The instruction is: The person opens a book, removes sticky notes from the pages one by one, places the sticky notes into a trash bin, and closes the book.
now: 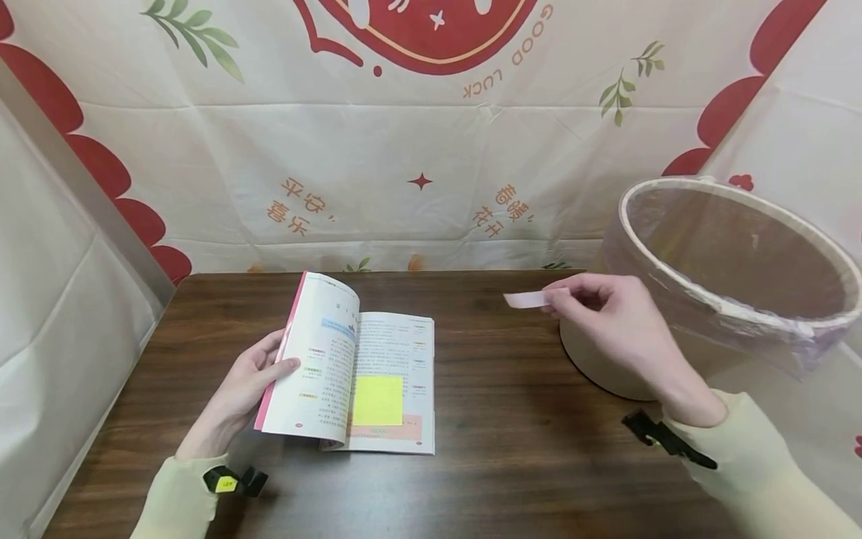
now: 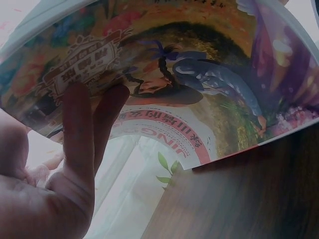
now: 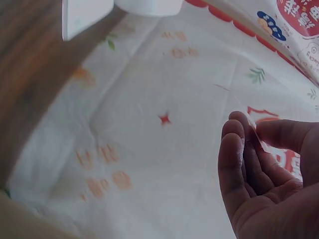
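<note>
An open book (image 1: 393,344) lies on the brown wooden table, its left half tilted up. My left hand (image 1: 245,382) grips that raised half at its outer edge, thumb on the page and fingers behind the cover. In the left wrist view the illustrated cover (image 2: 219,89) shows, with fingers against it. A yellow sticky note (image 1: 378,400) sits on the lower part of the right page. My right hand (image 1: 602,314) pinches a small pale paper strip (image 1: 527,299) between thumb and fingers, above the table and to the right of the book.
A large round bin (image 1: 609,359) with clear plastic over its rim stands at the right edge of the table (image 1: 498,464). Behind the table hangs a white cloth (image 1: 377,165) with red and green prints.
</note>
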Tool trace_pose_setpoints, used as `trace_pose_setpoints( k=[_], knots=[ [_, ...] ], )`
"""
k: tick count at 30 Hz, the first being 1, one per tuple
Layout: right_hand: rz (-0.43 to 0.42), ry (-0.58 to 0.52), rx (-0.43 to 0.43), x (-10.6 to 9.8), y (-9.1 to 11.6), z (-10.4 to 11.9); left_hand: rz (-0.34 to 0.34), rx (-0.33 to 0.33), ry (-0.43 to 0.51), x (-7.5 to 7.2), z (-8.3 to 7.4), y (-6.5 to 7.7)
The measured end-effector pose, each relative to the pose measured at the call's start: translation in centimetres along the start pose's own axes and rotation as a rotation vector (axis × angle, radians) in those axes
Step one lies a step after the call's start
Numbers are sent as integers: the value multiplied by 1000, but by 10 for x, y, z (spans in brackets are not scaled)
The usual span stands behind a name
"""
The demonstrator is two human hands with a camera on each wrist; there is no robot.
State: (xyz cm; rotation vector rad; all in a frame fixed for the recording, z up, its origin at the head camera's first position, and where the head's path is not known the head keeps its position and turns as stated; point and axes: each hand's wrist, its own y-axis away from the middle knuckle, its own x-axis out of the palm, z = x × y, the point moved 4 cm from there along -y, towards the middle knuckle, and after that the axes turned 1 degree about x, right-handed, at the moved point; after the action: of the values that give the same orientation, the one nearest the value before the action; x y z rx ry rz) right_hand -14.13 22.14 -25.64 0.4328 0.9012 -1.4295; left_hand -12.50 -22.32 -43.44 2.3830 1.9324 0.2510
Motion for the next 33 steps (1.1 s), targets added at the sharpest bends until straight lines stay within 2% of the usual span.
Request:
trace_pose_setpoints(
  k=[10, 15, 18, 23, 28, 33],
  knots=[
    [-149, 114, 86, -71, -2, 1, 3, -2, -3, 1, -1, 0],
    [-207, 148, 114, -104, -2, -11, 7, 5, -8, 0, -2, 0],
    [-208, 130, 163, -120, -1, -22, 11, 8, -7, 0, -2, 0],
    [-213, 107, 234, -137, -2, -44, 21, 19, -4, -1, -2, -1],
    [-221, 198, 258, -147, -4, -61, 22, 20, -9, -1, -2, -1],
    [-206, 289, 242, -149, -5, -67, 16, 17, -14, -2, -2, -1]
  ],
)
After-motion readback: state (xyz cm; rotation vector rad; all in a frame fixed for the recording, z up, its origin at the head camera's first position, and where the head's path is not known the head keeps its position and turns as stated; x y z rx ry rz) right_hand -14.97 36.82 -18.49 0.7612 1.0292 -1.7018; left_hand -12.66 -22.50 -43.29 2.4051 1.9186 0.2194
